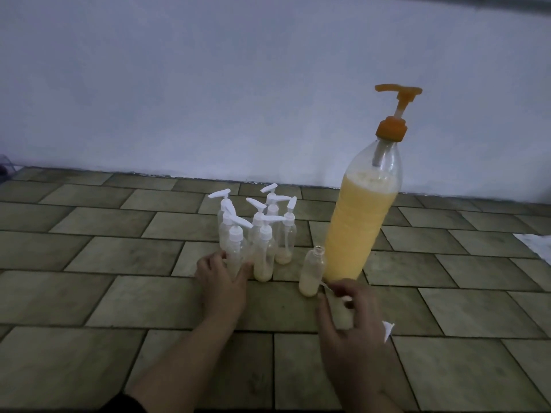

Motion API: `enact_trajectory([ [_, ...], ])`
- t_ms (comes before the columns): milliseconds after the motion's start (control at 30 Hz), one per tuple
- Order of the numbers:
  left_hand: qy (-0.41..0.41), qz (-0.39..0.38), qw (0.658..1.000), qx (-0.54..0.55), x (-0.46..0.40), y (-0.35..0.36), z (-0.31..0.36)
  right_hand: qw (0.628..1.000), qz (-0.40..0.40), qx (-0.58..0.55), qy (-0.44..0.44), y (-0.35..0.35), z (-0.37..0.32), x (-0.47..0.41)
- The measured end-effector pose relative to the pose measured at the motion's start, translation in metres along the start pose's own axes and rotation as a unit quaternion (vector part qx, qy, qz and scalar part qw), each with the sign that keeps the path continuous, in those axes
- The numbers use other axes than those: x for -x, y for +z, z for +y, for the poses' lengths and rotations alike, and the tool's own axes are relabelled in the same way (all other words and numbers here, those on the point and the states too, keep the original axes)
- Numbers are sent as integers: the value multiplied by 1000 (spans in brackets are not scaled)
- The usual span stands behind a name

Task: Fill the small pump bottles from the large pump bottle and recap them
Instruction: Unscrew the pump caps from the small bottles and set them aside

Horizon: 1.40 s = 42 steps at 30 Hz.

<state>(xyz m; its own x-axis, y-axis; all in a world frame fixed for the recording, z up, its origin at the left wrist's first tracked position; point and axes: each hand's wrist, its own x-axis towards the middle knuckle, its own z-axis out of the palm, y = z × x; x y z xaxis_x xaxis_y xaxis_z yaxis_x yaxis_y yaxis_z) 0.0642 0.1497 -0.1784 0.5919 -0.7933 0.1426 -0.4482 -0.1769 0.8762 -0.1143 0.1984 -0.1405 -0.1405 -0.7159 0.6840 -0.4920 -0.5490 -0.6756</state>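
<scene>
Head view:
- Left hand (222,277): fingers curled round the base of a capped small pump bottle (235,248) at the near edge of the cluster; holding it upright on the tiled floor (119,293).
- Cluster of small pump bottles (268,228): clear, white pump caps on, standing just beyond and to the right of the left hand; several show a little cream liquid at the bottom.
- Uncapped small bottle (311,272): clear, open neck, cream liquid in its lower part; stands between the two hands, just beyond the right hand's fingertips.
- Right hand (348,317): fingers curled round a white pump cap (387,330), its head showing at the hand's right side and its thin tube (326,287) at the fingertips.
- Large pump bottle (363,216): clear, orange pump, filled high with yellow liquid; upright just beyond the right hand, beside the uncapped bottle.
</scene>
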Motion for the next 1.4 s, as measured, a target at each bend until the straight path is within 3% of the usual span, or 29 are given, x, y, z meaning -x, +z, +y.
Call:
enact_trajectory([
  [133, 47, -64, 993, 85, 25, -18, -3, 967, -174, -104, 153, 20, -35, -28],
  [200, 86, -90, 988, 88, 39, -25, -2, 945, -199, -133, 221, 31, -46, -40],
  [333, 135, -136, 974, 121, 59, -32, 6, 951, -183, -127, 216, 36, -59, -51],
  [433, 134, -185, 959, 168, 66, -37, 14, 942, -245, -109, 200, 30, -52, -59],
  [600, 141, -284, 925, 208, 67, -38, 28, 847, -342, -269, 306, 14, -46, -67],
  [667, 161, -309, 920, 182, 68, -35, 30, 867, -323, -239, 295, 9, -43, -66],
  [733, 164, -286, 931, 159, 67, -33, 32, 897, -248, -214, 297, 2, -36, -69],
  [800, 171, -267, 939, 133, 66, -31, 32, 904, -191, -213, 319, -6, -29, -72],
  [933, 124, -289, 936, 157, 67, -23, 32, 908, -197, -204, 308, -9, -28, -68],
  [1067, 92, -300, 926, 210, 67, -23, 34, 872, -232, -286, 323, -13, -27, -70],
  [1167, 99, -283, 928, 222, 64, -27, 37, 883, -186, -288, 320, -18, -21, -75],
  [1300, 110, -293, 922, 227, 66, -24, 42, 879, -226, -288, 305, -14, -31, -72],
  [1400, 111, -280, 922, 243, 65, -25, 43, 887, -188, -292, 305, -11, -31, -72],
])
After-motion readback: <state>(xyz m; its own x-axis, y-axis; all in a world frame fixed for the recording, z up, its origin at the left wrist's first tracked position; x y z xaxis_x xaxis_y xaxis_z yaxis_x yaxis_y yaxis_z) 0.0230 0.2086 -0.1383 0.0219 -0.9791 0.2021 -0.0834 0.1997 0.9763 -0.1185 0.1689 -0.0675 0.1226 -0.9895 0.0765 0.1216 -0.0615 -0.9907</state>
